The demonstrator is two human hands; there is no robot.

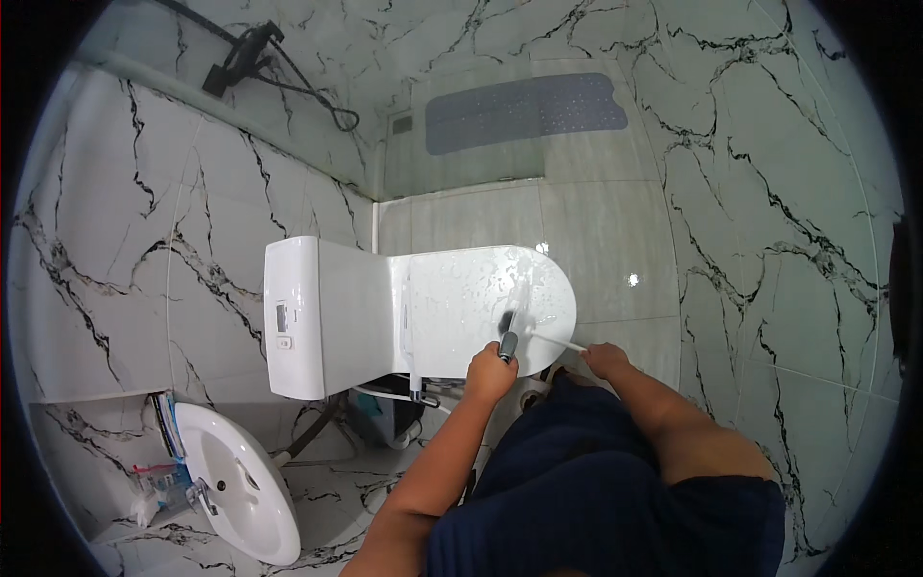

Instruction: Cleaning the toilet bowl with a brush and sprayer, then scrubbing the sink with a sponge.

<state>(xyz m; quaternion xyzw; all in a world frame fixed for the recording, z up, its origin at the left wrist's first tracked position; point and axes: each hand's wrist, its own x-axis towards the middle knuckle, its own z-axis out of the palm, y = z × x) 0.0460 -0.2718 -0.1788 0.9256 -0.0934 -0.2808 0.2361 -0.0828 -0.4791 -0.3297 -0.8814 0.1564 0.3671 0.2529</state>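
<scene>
The white toilet lid (461, 303) lies closed over the bowl, wet with drops and streaks of water. My left hand (492, 373) grips a grey hand-held sprayer (508, 346) above the lid's near edge, and a blurred water jet seems to spread from it across the lid. In my right hand (604, 359) is the end of a thin white handle (559, 340), probably of a toilet brush. Its far end reaches the lid beside the sprayer, where blur and water hide its shape. The white cistern (353, 317) stands left of the lid.
A white washbasin (245, 483) juts out at lower left, near a dark bin (382, 415) under the toilet's near side. Beyond the toilet are a glass shower panel (469, 162) and a grey-blue bath mat (584, 104). A marble-patterned wall (779, 252) rises at right.
</scene>
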